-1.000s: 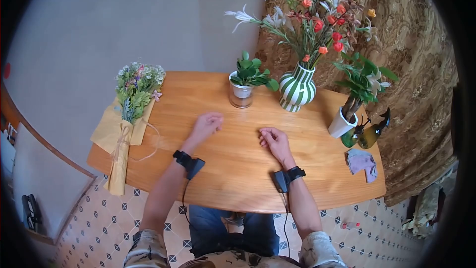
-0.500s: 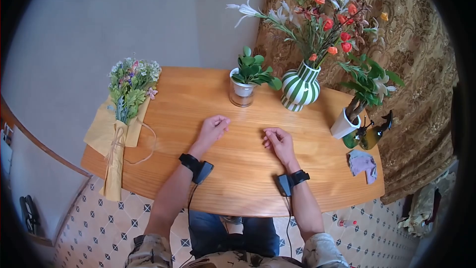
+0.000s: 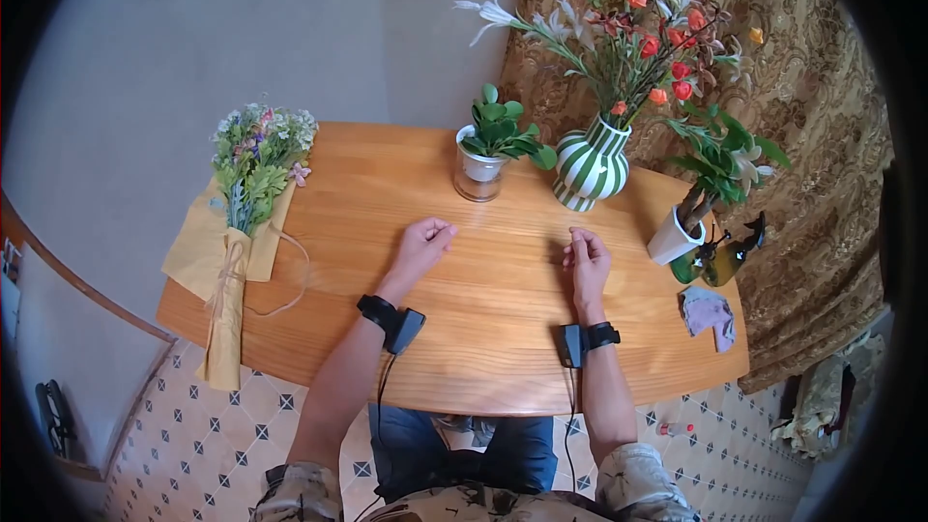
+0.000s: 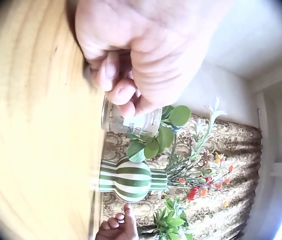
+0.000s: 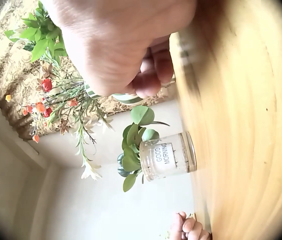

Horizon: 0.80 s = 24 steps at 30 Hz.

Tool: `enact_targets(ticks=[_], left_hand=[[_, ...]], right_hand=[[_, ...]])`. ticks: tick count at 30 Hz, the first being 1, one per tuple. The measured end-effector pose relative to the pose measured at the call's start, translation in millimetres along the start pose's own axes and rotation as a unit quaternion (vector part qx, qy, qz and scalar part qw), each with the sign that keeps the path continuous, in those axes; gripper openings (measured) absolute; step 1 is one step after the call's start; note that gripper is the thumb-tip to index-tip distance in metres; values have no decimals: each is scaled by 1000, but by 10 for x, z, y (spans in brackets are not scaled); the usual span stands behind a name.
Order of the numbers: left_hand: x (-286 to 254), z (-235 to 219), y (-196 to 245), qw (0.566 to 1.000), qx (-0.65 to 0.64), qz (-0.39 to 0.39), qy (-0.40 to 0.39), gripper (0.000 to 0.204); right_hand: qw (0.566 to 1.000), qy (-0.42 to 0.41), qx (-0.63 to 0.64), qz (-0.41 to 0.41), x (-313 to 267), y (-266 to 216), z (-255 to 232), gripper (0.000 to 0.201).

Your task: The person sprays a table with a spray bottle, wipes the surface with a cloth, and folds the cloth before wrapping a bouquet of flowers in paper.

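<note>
While I have the left hand (image 3: pixel 420 249) loosely curled over the counter (image 3: pixel 483 338) with nothing in its grip, the right hand (image 3: pixel 588 261) lies across from it, well apart, its fingers bent in a relaxed way and holding nothing either. From the views I have, I can't tell how firmly either one touches the wood. Beyond the hands, between them and nearer the left one, I see a clear glass pot (image 3: pixel 479 176) standing upright, with a plant of rounded green leaves (image 3: pixel 500 126) rising out of it; my right wrist view reads "GOOD MORNING" on its side. Just to its right stands a striped vase (image 3: pixel 592 169) in green and white, packed with long stems bearing white lilies (image 3: pixel 488 14) and orange-red blooms (image 3: pixel 649 44). Further right I have a white pot (image 3: pixel 671 240) holding brown stems, green leaves and a pale flower, and beside it some green and amber glassware (image 3: pixel 720 261) whose contents I can't make out. Near the counter's left end, yellowish paper (image 3: pixel 225 319) wraps the stems of a mixed bouquet (image 3: pixel 259 169), its flowers showing out of the far end.
</note>
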<state>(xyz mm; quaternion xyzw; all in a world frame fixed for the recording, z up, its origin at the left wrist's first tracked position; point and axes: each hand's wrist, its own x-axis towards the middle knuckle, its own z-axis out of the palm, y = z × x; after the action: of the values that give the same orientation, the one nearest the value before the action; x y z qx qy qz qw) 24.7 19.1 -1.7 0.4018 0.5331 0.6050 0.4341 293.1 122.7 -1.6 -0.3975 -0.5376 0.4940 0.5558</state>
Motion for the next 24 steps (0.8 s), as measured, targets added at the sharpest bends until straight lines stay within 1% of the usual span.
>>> enact_targets(ticks=[4, 6, 8, 10, 11, 13, 14, 16, 17, 19, 24], left_hand=[[11, 8, -7, 1000, 14, -2, 0, 18], [1, 12, -3, 1000, 16, -2, 4, 18], [-3, 16, -9, 1000, 19, -4, 2, 17], [15, -5, -42, 1000, 18, 0, 9, 18], [21, -7, -54, 1000, 17, -3, -7, 18], [12, -8, -32, 999, 33, 4, 21, 19], [3, -10, -17, 999, 32, 0, 4, 19], [-18, -26, 1, 1000, 29, 0, 10, 19], [-14, -27, -16, 1000, 29, -2, -2, 19], [5, -33, -40, 1000, 17, 2, 12, 18], [13, -39, -43, 1000, 10, -7, 5, 19]], right_hand=[[999, 33, 4, -6, 62, -19, -97, 18], [998, 61, 20, -23, 105, -1, -173, 19], [996, 87, 21, -18, 142, 9, -247, 19], [990, 135, 31, -19, 167, -5, -333, 20], [988, 151, 26, -19, 177, -4, -382, 20], [984, 169, 27, -46, 212, 40, -455, 20], [982, 178, 28, -52, 232, 67, -496, 20], [978, 199, 23, -62, 257, 71, -561, 20], [975, 211, 19, -63, 262, 64, -596, 20], [969, 232, 40, -77, 284, 58, -665, 20], [959, 269, 46, -80, 311, 61, -811, 20]])
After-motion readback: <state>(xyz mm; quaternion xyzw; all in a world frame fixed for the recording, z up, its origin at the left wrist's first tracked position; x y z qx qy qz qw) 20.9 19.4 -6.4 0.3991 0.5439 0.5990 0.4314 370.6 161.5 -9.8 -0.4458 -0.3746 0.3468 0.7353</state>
